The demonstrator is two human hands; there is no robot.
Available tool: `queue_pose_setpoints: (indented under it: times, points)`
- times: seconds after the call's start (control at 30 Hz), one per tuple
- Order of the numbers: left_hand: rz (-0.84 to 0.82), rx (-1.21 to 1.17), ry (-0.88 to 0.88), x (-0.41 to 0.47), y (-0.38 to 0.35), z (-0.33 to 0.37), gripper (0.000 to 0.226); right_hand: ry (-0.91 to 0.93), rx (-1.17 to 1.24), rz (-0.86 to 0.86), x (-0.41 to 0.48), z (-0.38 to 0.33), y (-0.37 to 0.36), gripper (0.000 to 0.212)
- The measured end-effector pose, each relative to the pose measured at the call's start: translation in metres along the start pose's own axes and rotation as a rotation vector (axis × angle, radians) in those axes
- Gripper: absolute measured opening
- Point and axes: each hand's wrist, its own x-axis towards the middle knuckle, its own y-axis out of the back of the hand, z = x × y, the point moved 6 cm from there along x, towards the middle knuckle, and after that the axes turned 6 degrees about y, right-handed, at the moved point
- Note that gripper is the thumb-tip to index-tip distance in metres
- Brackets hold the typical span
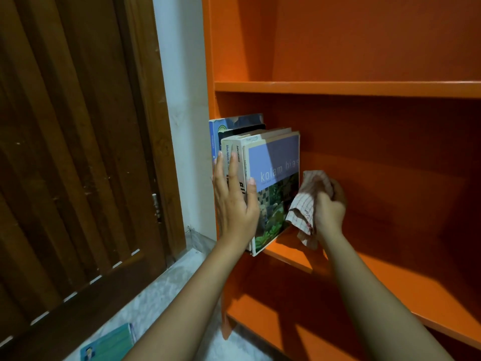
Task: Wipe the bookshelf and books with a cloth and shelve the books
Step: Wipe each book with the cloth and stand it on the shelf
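Only one title reads clearly — "kolam hias" in pale letters across the lilac band on the front cover of the rightmost book (276, 178), its last letters partly shaded. The same words run up its narrow spine, very small. The cream spines (235, 152) just left of it carry small dark print — too fine and blurred to read. The blue book (214, 136) at the far left bears a round emblem, illegible.

The bookshelf (338, 87) is smooth, painted orange board with a soft sheen. On it, paper books (273, 178) with glossy covers; beside them a thin checked cloth (309, 201), probably cotton. Left of it, varnished wooden door (78, 152).
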Motion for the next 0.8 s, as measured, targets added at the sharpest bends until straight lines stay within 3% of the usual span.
queue_pose_setpoints:
  times: [0.1, 0.2, 0.47, 0.67, 0.8]
  points:
    - [-0.014, 0.017, 0.023, 0.007, 0.027, 0.008, 0.052, 0.037, -0.020, -0.013, -0.007, -0.028, -0.007, 0.014]
    - [-0.012, 0.060, 0.014, 0.015, 0.064, 0.018, 0.051, 0.200, -0.132, -0.060, -0.022, -0.070, -0.023, 0.015]
    - [-0.002, 0.357, 0.054, 0.029, 0.179, 0.010, 0.048, 0.503, -0.223, -0.291, -0.100, -0.151, -0.109, 0.008]
    - [-0.147, 0.562, 0.301, 0.003, 0.243, -0.065, 0.047, 0.471, -0.385, -0.613, -0.175, -0.097, -0.188, 0.023]
    - [-0.230, 0.688, 0.491, -0.037, 0.270, -0.134, 0.047, 0.256, -0.430, -0.823, -0.236, -0.010, -0.218, 0.017]
